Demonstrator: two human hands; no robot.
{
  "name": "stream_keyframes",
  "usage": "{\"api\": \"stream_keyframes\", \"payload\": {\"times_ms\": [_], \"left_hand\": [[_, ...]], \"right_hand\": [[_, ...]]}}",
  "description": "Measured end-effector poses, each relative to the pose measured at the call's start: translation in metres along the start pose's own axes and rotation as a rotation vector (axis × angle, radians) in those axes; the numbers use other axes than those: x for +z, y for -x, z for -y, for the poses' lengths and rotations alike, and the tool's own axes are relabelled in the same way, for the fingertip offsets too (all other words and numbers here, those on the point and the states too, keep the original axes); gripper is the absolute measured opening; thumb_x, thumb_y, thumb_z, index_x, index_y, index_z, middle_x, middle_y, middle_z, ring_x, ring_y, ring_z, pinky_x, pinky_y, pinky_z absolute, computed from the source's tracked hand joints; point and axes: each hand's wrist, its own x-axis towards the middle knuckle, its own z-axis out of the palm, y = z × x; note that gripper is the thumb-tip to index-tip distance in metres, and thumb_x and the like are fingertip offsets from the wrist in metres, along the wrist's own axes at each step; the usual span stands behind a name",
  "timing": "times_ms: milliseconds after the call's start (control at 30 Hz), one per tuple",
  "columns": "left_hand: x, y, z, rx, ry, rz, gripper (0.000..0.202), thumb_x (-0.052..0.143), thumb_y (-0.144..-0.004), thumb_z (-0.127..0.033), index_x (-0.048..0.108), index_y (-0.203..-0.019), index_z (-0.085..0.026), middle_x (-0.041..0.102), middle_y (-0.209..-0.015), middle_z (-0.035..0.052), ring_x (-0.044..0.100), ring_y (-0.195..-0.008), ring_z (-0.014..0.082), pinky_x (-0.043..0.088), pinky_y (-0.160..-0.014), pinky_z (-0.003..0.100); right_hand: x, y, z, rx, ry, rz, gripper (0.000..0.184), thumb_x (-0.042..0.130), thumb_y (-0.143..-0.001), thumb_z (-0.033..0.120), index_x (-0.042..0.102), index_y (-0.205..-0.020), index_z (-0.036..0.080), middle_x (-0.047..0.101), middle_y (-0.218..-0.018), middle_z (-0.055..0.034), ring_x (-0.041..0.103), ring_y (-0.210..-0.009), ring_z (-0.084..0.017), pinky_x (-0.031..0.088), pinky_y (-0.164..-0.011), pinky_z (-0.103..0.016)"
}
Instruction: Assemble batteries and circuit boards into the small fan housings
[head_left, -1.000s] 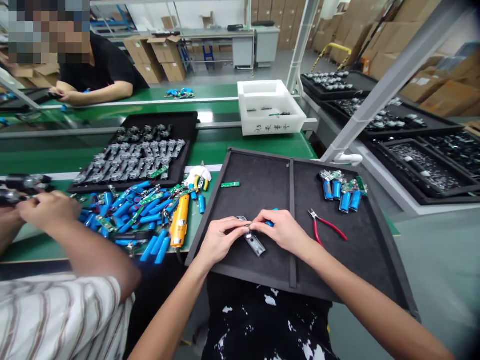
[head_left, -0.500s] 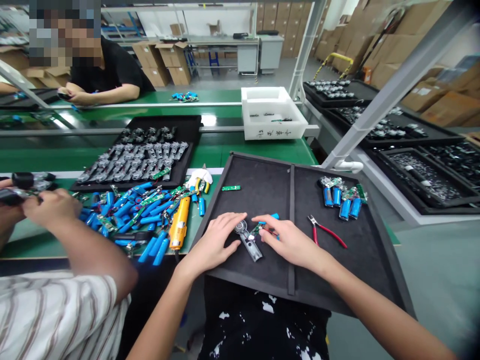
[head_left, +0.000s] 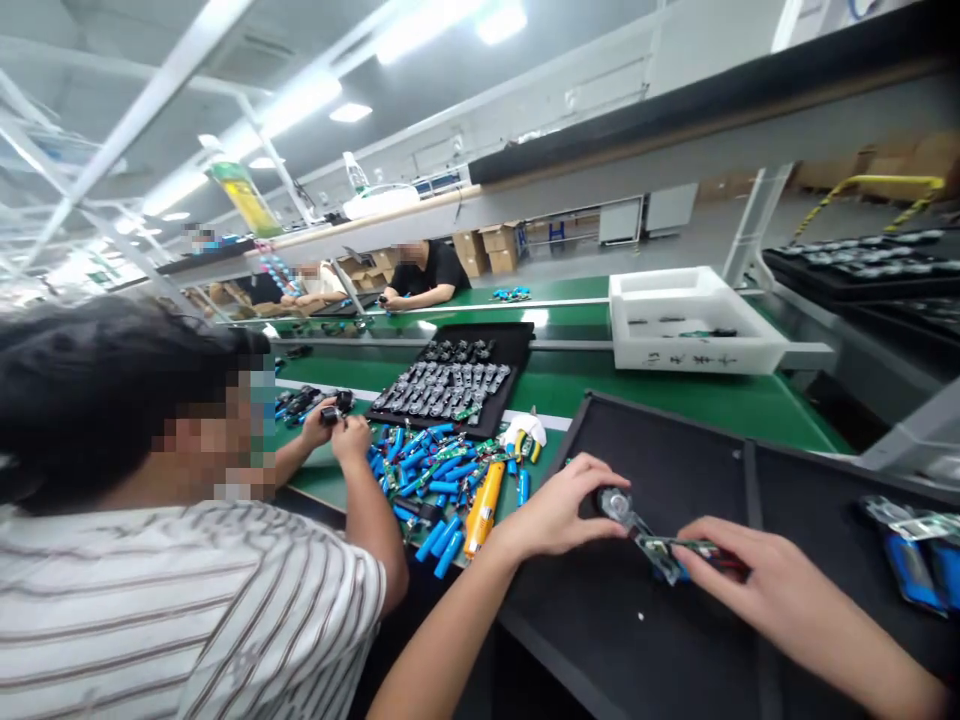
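Observation:
My left hand pinches the round end of a grey plastic housing between thumb and fingers. The housing is tilted over a black tray. In my right hand, thumb and fingers close on a green circuit board beside the housing's narrow end. A piece of blue battery shows under the board. Dark and red strands, perhaps wires, run beneath my right fingers. Whether the board sits inside the housing or only against it, I cannot tell.
Batteries with boards lie at the tray's right. A yellow electric screwdriver lies beside a heap of blue batteries. Behind are a tray of grey housings and a white bin. A co-worker in a striped shirt sits close left.
My view has swung up and left. My left hand has taken hold of the housing and raised its round end. My right hand has brought the board against it.

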Motion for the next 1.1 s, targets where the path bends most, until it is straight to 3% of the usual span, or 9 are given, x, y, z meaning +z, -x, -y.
{"api": "stream_keyframes", "payload": {"times_ms": [100, 200, 333, 433, 600, 667, 767, 900, 1100], "left_hand": [[-0.002, -0.048, 0.014, -0.003, 0.29, -0.049, 0.055, 0.089, -0.07, -0.033, 0.072, -0.121, -0.021, 0.062, -0.123, 0.0119, 0.06, -0.113, 0.0259, 0.046, -0.101, 0.039], [0.002, -0.104, 0.032, -0.08, 0.668, -0.094, 0.066, 0.097, -0.053, -0.024, 0.075, -0.114, -0.016, 0.069, -0.114, 0.0124, 0.063, -0.107, 0.0257, 0.043, -0.102, 0.042], [0.016, -0.168, 0.051, -0.07, 0.829, -0.224, 0.067, 0.097, -0.054, -0.032, 0.075, -0.114, -0.013, 0.072, -0.109, 0.0141, 0.066, -0.101, 0.023, 0.043, -0.099, 0.04], [0.036, -0.197, 0.059, -0.063, 0.958, -0.304, 0.063, 0.095, -0.058, -0.036, 0.074, -0.113, -0.012, 0.074, -0.102, 0.0132, 0.068, -0.093, 0.0198, 0.045, -0.093, 0.035], [0.07, -0.219, 0.079, -0.106, 1.145, -0.278, 0.055, 0.083, -0.079, -0.043, 0.066, -0.122, -0.014, 0.076, -0.099, 0.013, 0.07, -0.077, 0.0174, 0.051, -0.074, 0.029], [0.079, -0.224, 0.088, -0.141, 1.2, -0.247, 0.05, 0.078, -0.083, -0.047, 0.067, -0.116, -0.012, 0.075, -0.099, 0.0128, 0.068, -0.071, 0.0162, 0.051, -0.066, 0.027], [0.087, -0.229, 0.096, -0.196, 1.259, -0.201, 0.047, 0.071, -0.087, -0.05, 0.066, -0.112, -0.01, 0.072, -0.095, 0.0116, 0.066, -0.07, 0.0164, 0.051, -0.06, 0.027], [0.092, -0.23, 0.1, -0.234, 1.288, -0.172, 0.045, 0.065, -0.091, -0.049, 0.062, -0.119, -0.014, 0.067, -0.086, 0.0058, 0.06, -0.062, 0.0143, 0.046, -0.051, 0.024], [0.1, -0.226, 0.108, -0.272, 1.29, -0.185, 0.042, 0.05, -0.098, -0.051, 0.062, -0.119, -0.016, 0.058, -0.071, 0.0005, 0.052, -0.052, 0.0114, 0.041, -0.047, 0.021]], "right_hand": [[-0.027, -0.025, -0.007, 0.093, -0.045, -0.013, 0.024, 0.062, -0.091, 0.046, 0.071, -0.086, 0.024, 0.067, -0.067, -0.0015, 0.061, -0.059, -0.018, 0.045, -0.057, -0.027], [-0.048, -0.055, -0.022, 0.185, -0.248, 0.033, 0.03, 0.064, -0.088, 0.05, 0.065, -0.076, 0.022, 0.055, -0.054, 0.0002, 0.047, -0.043, -0.014, 0.036, -0.046, -0.027], [-0.062, -0.092, -0.044, 0.253, -0.599, 0.033, 0.035, 0.062, -0.086, 0.054, 0.054, -0.075, 0.022, 0.043, -0.058, 0.0062, 0.028, -0.04, -0.007, 0.017, -0.041, -0.022], [-0.067, -0.108, -0.053, 0.223, -0.689, -0.042, 0.033, 0.059, -0.085, 0.053, 0.049, -0.078, 0.022, 0.033, -0.054, 0.0109, 0.019, -0.04, -0.006, 0.012, -0.041, -0.02], [-0.068, -0.122, -0.07, 0.186, -0.586, -0.189, 0.027, 0.051, -0.086, 0.049, 0.05, -0.082, 0.022, 0.035, -0.053, 0.0108, 0.025, -0.041, -0.007, 0.018, -0.04, -0.019], [-0.065, -0.125, -0.08, 0.186, -0.544, -0.246, 0.025, 0.049, -0.088, 0.046, 0.049, -0.082, 0.022, 0.037, -0.053, 0.01, 0.028, -0.042, -0.008, 0.021, -0.04, -0.02], [-0.059, -0.125, -0.09, 0.166, -0.484, -0.314, 0.026, 0.048, -0.093, 0.045, 0.054, -0.083, 0.021, 0.04, -0.054, 0.0088, 0.033, -0.044, -0.009, 0.026, -0.043, -0.021], [-0.052, -0.122, -0.096, 0.133, -0.416, -0.346, 0.026, 0.051, -0.096, 0.041, 0.061, -0.085, 0.02, 0.047, -0.054, 0.0072, 0.041, -0.047, -0.01, 0.031, -0.047, -0.022], [-0.036, -0.117, -0.103, 0.137, -0.375, -0.351, 0.023, 0.05, -0.097, 0.033, 0.059, -0.08, 0.021, 0.056, -0.058, 0.0056, 0.052, -0.047, -0.011, 0.041, -0.05, -0.022]]}}
